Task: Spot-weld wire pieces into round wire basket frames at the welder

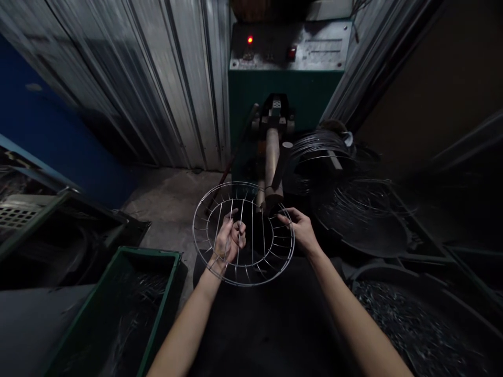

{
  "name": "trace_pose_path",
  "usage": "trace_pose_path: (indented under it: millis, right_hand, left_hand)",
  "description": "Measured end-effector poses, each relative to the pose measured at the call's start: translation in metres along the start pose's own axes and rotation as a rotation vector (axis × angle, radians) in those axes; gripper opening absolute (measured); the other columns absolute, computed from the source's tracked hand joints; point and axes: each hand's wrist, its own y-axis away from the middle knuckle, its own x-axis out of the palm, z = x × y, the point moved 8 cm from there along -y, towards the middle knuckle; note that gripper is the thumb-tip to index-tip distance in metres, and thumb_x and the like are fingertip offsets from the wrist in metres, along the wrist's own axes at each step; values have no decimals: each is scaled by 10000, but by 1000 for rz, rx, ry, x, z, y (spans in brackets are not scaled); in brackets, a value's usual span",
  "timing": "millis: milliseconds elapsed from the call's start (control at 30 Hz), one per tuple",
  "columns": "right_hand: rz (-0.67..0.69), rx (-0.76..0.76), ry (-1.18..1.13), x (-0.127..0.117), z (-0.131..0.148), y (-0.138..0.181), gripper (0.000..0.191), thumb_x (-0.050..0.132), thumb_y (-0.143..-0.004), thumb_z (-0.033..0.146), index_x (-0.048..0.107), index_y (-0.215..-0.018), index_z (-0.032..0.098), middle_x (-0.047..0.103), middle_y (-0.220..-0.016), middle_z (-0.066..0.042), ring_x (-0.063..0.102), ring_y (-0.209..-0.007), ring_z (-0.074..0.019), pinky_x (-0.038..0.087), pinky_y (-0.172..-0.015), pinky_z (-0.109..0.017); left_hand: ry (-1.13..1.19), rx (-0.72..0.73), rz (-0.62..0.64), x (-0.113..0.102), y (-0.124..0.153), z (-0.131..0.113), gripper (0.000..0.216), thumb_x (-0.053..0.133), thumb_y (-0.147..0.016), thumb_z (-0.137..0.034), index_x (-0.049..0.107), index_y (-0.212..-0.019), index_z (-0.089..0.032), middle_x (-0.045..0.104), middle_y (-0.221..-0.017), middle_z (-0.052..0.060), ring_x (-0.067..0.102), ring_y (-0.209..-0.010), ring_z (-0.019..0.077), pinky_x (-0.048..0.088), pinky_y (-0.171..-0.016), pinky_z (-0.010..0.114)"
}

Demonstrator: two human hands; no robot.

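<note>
A round wire basket (242, 266), made of thin bright rings with short spokes and several straight bars across its middle, is held beneath the end of a spot-welding machine's arm (272, 157). My left hand (230, 238) is behind the bars, its fingers curled around one of them. At the right side of the rim, my right hand (297, 226) pinches the wire between thumb and fingers, close to the arm's tip. Whether a separate small wire is between those fingers is too dark to tell.
The green machine cabinet (283, 86) bears a panel (271, 47) with a lit red lamp. Wire rings (322, 144) hang right of the arm. A basin (393, 269) of small metal pieces stands lower right. A green crate (173, 272) with wire pieces is at left.
</note>
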Motion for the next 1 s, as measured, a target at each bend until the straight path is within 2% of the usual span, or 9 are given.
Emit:
trace_pose_path:
  millis: [167,333,467,567,667,833,1000]
  right_hand:
    - [-19,14,-99,10,-6,-14,450,768,-593,491,568,-876,205,615,-693,26,548,-615,-125,434,-604,-267]
    - [5,43,-148,12,-12,-18,510,770,-584,500,534,-940,220,645,-715,21,570,-601,-130,442,-583,-266]
    - [-32,-7,-61,-5,-3,-5,424,744,-619,496,605,-895,206,673,-832,-19,606,-758,-161,471,-713,-299]
    - [-19,-31,50,-12,5,9,350,713,-662,491,647,-843,199,674,-858,-30,599,-825,-179,466,-779,-319]
    - [-2,-16,69,-10,8,14,357,711,-658,498,654,-839,196,668,-821,-25,591,-782,-179,467,-738,-317]
    - [-29,-13,79,-3,7,9,374,700,-656,535,637,-794,193,631,-736,-6,548,-664,-155,441,-621,-289]
    - [-15,-24,92,-4,3,16,401,702,-642,567,633,-776,196,619,-719,-6,534,-654,-155,428,-615,-289]
  left_hand:
    - [0,24,-37,-6,-5,-4,387,471,-903,-326,391,-1277,-267,532,-694,-40,448,-382,51,326,-379,166]
    - [-23,15,-59,-6,-5,-4,396,493,-896,-334,393,-1275,-279,525,-669,-48,457,-390,56,352,-398,174]
    - [-3,26,-79,-3,-4,-2,313,480,-906,-348,424,-1203,-268,520,-656,-52,448,-381,58,353,-397,178]
    - [-1,85,-107,-3,-3,-2,233,474,-907,-366,434,-1110,-257,512,-649,-56,439,-372,59,332,-379,174]
    - [-5,126,-143,-3,-2,-2,203,474,-908,-374,429,-1059,-246,506,-640,-58,441,-373,60,319,-369,168]
    - [10,110,-165,-3,-1,-1,214,481,-904,-381,428,-1060,-245,506,-642,-62,449,-365,60,322,-360,169]
    - [-4,102,-146,-4,9,2,230,486,-900,-374,432,-1083,-246,511,-660,-54,445,-376,53,327,-355,156]
